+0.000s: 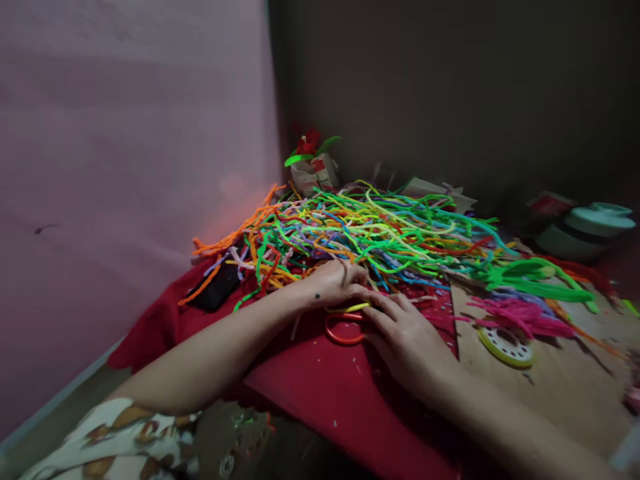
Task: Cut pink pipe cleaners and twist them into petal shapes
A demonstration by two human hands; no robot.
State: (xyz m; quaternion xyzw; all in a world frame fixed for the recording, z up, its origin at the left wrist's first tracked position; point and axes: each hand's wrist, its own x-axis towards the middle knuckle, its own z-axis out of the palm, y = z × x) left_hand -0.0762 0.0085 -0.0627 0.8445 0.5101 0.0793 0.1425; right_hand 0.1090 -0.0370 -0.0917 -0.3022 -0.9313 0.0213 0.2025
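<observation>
My left hand [336, 283] is closed over the red cloth, its fingers bent at the front edge of a big pile of fuzzy coloured stems [380, 230]. Close beside it, my right hand [400, 327] has its fingertips pressed together near the left fingers. Between the hands a yellow stem [353, 308] runs from under the left fingers to the right fingertips. Just below it lies a red-orange loop [345, 342], perhaps a scissors handle, partly hidden by the right hand. What the left fingertips pinch is too small to make out.
A dark phone [220, 290] lies left of the pile. On the cardboard [505, 393] at right are a yellow-rimmed white disc [507, 348], pink stems [527, 317] and green loops [530, 279]. Behind stand a red flower [309, 141] and a pale lidded pot [585, 230].
</observation>
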